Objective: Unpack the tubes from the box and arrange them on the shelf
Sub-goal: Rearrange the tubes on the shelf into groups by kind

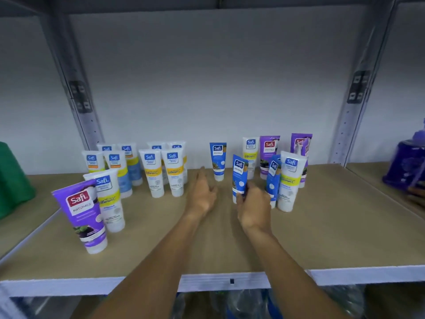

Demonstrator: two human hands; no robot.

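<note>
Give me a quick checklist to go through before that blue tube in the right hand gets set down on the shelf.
1. Grip: right hand curls round the lower end of the held blue tube: ok.
2. Cap on the board: hidden by the hand: cannot tell.
3. Free hand: left hand open, holding nothing: ok.
4. Space: bare shelf board in front of the back blue tube: ok.
5. Neighbour: leaning blue tube close by the right hand could get knocked: not ok.
6. Box: out of view: cannot tell.
</note>
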